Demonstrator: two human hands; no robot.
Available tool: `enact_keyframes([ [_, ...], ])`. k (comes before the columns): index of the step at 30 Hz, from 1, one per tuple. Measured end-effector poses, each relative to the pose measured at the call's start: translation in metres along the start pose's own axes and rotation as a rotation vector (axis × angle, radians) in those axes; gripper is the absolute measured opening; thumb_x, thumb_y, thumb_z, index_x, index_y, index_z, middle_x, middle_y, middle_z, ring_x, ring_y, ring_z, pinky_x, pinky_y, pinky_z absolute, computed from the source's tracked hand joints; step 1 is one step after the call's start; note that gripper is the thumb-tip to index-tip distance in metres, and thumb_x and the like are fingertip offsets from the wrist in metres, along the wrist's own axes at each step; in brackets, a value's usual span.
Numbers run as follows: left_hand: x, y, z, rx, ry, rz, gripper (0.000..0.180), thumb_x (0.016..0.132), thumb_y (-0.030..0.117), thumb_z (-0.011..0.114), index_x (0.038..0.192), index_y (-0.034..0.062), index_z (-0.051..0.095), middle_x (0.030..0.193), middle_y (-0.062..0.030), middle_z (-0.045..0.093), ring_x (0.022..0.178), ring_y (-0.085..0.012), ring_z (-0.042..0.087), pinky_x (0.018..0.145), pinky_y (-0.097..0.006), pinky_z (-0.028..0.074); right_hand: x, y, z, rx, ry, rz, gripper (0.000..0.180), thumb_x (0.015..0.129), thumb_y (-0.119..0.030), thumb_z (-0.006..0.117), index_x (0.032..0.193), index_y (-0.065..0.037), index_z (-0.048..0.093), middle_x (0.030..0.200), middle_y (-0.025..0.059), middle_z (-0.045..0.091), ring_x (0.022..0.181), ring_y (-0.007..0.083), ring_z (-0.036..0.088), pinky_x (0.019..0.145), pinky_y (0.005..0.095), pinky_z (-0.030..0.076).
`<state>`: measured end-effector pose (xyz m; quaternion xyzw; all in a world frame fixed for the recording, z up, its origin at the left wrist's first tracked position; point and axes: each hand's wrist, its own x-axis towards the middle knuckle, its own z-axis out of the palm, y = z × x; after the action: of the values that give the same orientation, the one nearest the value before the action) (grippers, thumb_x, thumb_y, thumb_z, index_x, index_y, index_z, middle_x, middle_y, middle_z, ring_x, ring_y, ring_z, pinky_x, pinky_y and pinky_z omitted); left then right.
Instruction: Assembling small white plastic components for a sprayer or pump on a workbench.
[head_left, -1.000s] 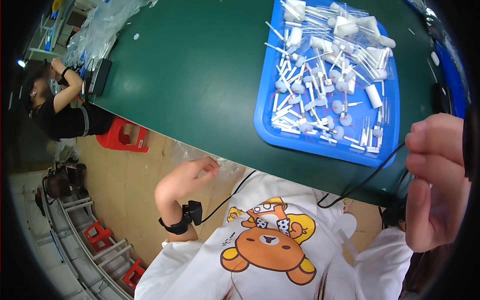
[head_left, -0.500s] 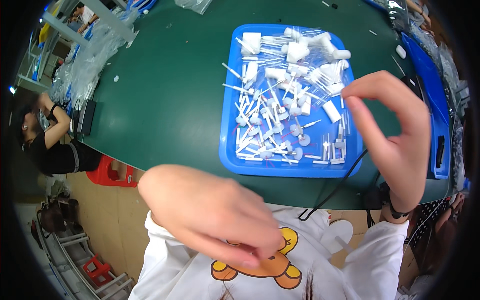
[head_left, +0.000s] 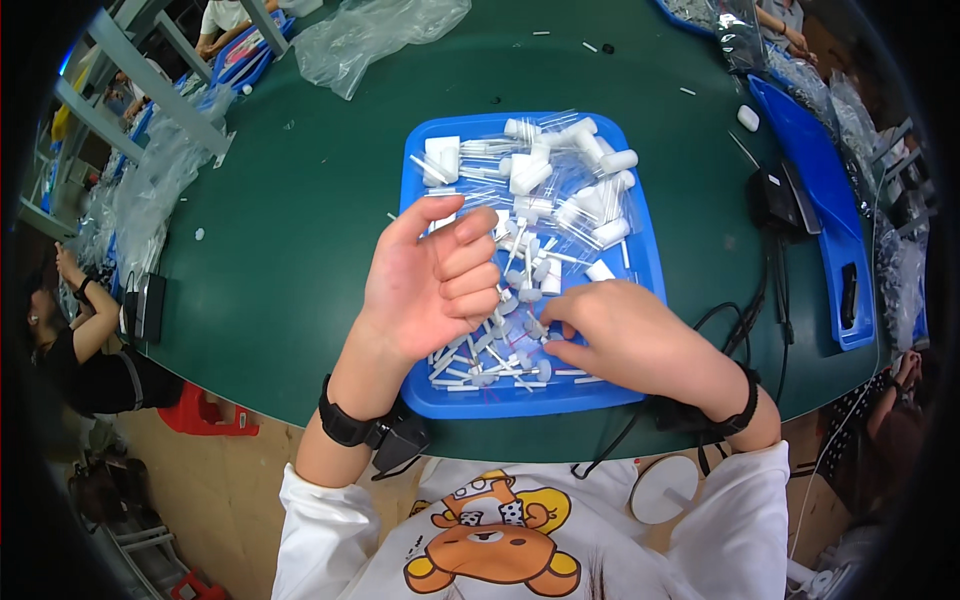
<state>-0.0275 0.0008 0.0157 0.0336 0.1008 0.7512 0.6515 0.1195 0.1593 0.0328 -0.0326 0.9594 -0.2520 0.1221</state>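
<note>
A blue tray [head_left: 655,262] on the table holds many thin white sticks with grey discs [head_left: 528,294], along with clear bags of white cylinders [head_left: 532,172]. Over the tray's left side my left hand [head_left: 425,285] is raised, palm toward me. Its fingers curl loosely, the thumb stands apart from the index finger, and nothing shows in the palm. My right hand [head_left: 635,335] reaches down into the tray from the right. Thumb and index finger are apart among the sticks, the index tip close to one. Its other fingers are partly hidden.
Crumpled clear plastic [head_left: 375,45] lies at the far edge of the green table [head_left: 270,250]. A long blue tray [head_left: 835,230], a black device [head_left: 785,200] and cables are on the right. Other people work nearby; one [head_left: 100,345] sits at left.
My left hand has risen from in front of my chest to over the tray and turned palm toward me. My right hand has come down into the tray. The view has shifted.
</note>
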Motion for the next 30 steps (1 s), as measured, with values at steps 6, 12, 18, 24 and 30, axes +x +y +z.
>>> enact_keyframes([
  [6,0.006,-0.008,-0.011,0.043,0.064,-0.024,0.025,0.089,0.028,0.041,0.073,0.0086,0.04,0.05,0.0054,0.019,0.042,-0.0073,0.02,0.04,-0.024,0.02,0.006,0.003,0.002,0.087,0.053,-0.045,0.015,0.081,-0.015,0.062,0.088,-0.002,0.063,0.082,0.0132,0.063,0.079,0.0302,0.061,0.069,0.0384,0.047],
  [12,0.009,-0.01,-0.017,0.124,0.11,0.006,0.024,0.089,0.028,0.042,0.075,0.0082,0.042,0.05,0.0058,0.02,0.042,-0.0067,0.02,0.04,-0.024,0.021,-0.003,0.011,-0.024,0.316,0.156,-0.112,0.016,0.087,-0.013,0.053,0.085,0.002,0.051,0.077,0.0168,0.058,0.071,0.0347,0.057,0.065,0.0392,0.045],
  [18,0.011,-0.011,-0.017,0.145,0.094,-0.013,0.024,0.089,0.028,0.042,0.076,0.008,0.042,0.05,0.006,0.02,0.042,-0.0063,0.021,0.04,-0.023,0.022,-0.008,0.043,-0.055,0.432,0.376,0.061,0.021,0.093,-0.018,0.046,0.087,0.003,0.045,0.076,0.0172,0.061,0.067,0.0263,0.059,0.062,0.0354,0.045],
  [24,0.01,-0.012,-0.018,0.158,0.106,0.01,0.022,0.088,0.026,0.041,0.075,0.0078,0.042,0.05,0.0058,0.02,0.043,-0.006,0.021,0.04,-0.023,0.022,-0.007,0.044,-0.056,0.194,0.042,0.018,0.02,0.094,-0.02,0.047,0.09,0.0,0.048,0.073,0.0145,0.059,0.066,0.0265,0.058,0.061,0.0355,0.044],
  [30,0.011,-0.016,-0.014,0.25,0.098,0.052,0.018,0.088,0.02,0.042,0.075,0.0078,0.042,0.052,0.0053,0.023,0.045,-0.0059,0.023,0.043,-0.022,0.024,0.0,0.039,-0.042,0.113,-0.104,-0.032,0.022,0.094,-0.023,0.048,0.093,-0.001,0.05,0.071,0.0164,0.056,0.066,0.0313,0.057,0.061,0.0376,0.043],
])
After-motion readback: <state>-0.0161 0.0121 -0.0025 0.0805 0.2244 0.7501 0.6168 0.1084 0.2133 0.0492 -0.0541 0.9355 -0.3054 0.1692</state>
